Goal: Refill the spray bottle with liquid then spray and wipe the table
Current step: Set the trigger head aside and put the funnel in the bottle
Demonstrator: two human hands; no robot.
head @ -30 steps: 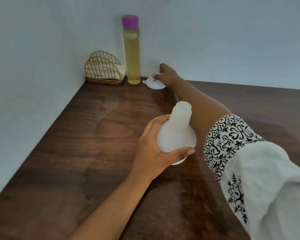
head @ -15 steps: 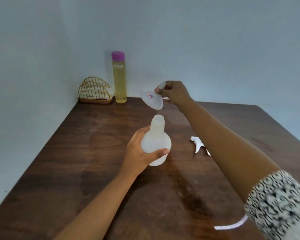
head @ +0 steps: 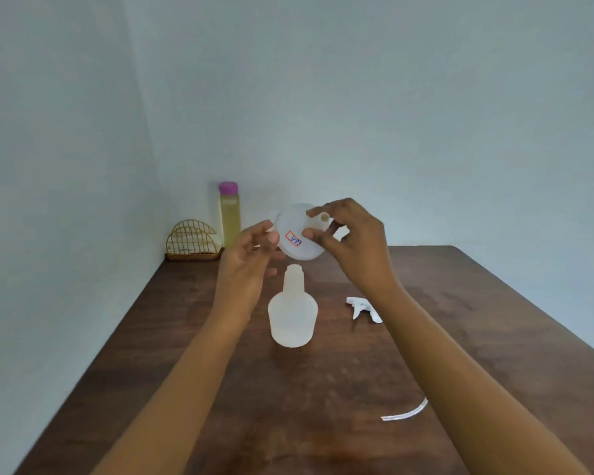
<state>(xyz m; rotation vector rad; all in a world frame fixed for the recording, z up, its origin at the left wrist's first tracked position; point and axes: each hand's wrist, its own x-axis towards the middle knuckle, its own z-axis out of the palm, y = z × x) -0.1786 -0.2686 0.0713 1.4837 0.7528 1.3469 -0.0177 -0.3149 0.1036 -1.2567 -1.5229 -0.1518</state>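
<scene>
The white translucent spray bottle [head: 293,315] stands upright and uncapped on the brown table [head: 192,337]. Above its neck my right hand [head: 352,241] pinches the spout of a white funnel [head: 297,236] with a small red and blue label. My left hand [head: 251,258] is raised beside the funnel's rim with relaxed fingers, touching or nearly touching it. The white spray head [head: 362,307] with its tube lies on the table to the right of the bottle. A tall bottle of yellow liquid [head: 229,214] with a purple cap stands in the back corner.
A gold wire holder [head: 192,241] with white napkins sits in the back left corner next to the yellow bottle. Pale walls close the left and back sides. A thin white curved strip [head: 407,411] lies near my right forearm.
My left hand let go of the spray bottle and rose to the funnel. My right hand carried the funnel from the back of the table to above the bottle's neck.
</scene>
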